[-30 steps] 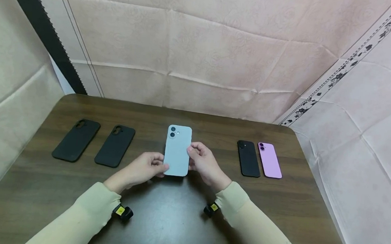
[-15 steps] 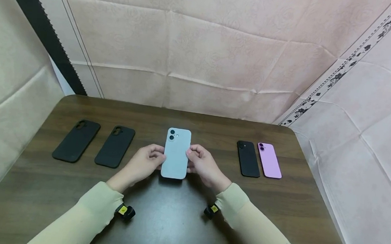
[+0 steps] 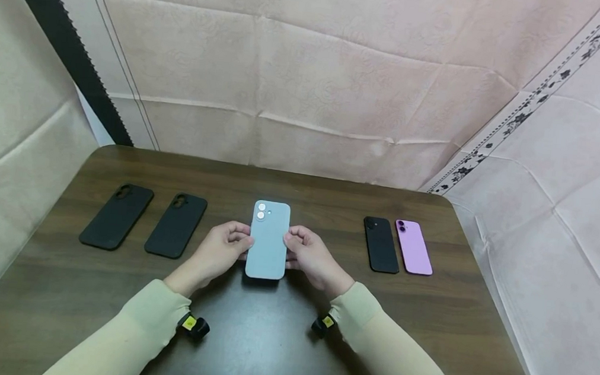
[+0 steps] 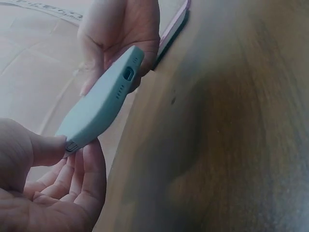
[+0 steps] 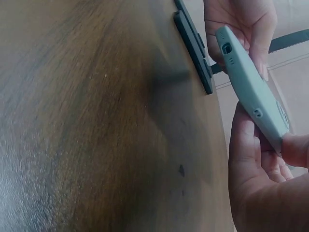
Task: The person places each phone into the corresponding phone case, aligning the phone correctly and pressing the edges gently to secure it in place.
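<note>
Lowered slightly in head view since earlier frame: pale blue phone (image 3: 267, 247)

Held above worktop (image 3: 258, 356), clamped at opposite long edges between fingers of left hand (image 3: 218, 250) and right hand (image 3: 315, 257). Noted left of the fingers: black case (image 3: 117, 217) and second black case (image 3: 175, 227). Noted right of the fingers: black phone (image 3: 381, 245) beside lilac phone (image 3: 415, 249).

Glare whitens the tabletop (image 3: 259, 342) at the head view's lower centre. Both wrist views look hazy, shadows soft-edged.
</note>
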{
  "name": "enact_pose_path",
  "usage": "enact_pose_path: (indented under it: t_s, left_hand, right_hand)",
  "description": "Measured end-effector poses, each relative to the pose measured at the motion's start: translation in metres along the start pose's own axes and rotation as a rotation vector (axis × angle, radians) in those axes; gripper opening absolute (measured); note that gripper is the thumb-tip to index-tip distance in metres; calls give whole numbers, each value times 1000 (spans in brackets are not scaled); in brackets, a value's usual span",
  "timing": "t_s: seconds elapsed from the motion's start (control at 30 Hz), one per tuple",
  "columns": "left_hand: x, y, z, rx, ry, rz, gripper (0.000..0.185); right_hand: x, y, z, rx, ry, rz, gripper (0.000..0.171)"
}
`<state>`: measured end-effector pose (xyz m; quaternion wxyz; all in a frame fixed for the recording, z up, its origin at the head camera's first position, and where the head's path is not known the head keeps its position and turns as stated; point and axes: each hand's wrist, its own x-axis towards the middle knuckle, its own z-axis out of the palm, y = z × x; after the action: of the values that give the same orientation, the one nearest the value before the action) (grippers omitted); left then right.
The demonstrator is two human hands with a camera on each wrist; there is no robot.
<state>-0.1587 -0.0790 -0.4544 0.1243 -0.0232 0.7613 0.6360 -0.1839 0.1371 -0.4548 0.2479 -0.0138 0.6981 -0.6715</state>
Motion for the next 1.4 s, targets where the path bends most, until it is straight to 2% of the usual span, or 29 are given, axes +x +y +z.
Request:
enact_pose_path:
  t_s: [0.3,0.67,0.8,0.93,1.07,1.4]
  left_hand:
    - [1,0,-3,22,30,27,28]
    - [3,-7,-2,130,23,57,28]
    - [2,-9,0,220,47,69,26]
    - [-1,-8,3,343,59,63,24]
    - [-4,-6,5,418,56,53,25]
    - [-2,-11,10,468,50,47,25]
  right_hand:
    - [1,-2,1,-4,78,22,26]
    - [1,-3,3,-55,123,17,24]
    - [1,-2,4,-84,140,22,24]
    - [0,-1,5,-135,135,28,24]
    - [-3,1,5,-210,133,45,23]
    - [-1,7,7,-374,135,28,20]
